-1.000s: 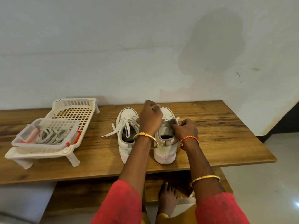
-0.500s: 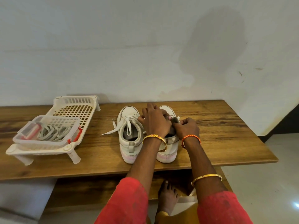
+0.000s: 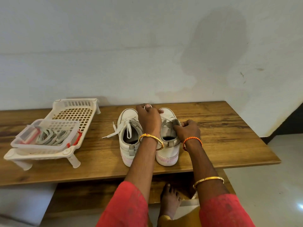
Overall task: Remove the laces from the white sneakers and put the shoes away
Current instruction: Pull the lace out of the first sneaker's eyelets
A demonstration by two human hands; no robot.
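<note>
Two white sneakers stand side by side on the wooden table [image 3: 221, 141], heels toward me. The left sneaker [image 3: 129, 145] is still laced, with one loose lace end [image 3: 107, 136] trailing left on the wood. My left hand [image 3: 149, 119] reaches over the front of the right sneaker [image 3: 170, 151], fingers curled on its lacing near the toe. My right hand [image 3: 188, 130] pinches that shoe's grey tongue [image 3: 168, 130] and holds it back. The left hand hides most of the right shoe's lacing.
A white plastic rack [image 3: 73, 112] stands on the table's left part. On it sits a clear lidless box [image 3: 47, 135] with coiled pale laces. A wall runs behind the table. A lower shelf and my bare foot [image 3: 170, 200] show beneath.
My left hand has slid forward from the tongue of the right sneaker toward its toe. My right hand keeps its hold on the tongue.
</note>
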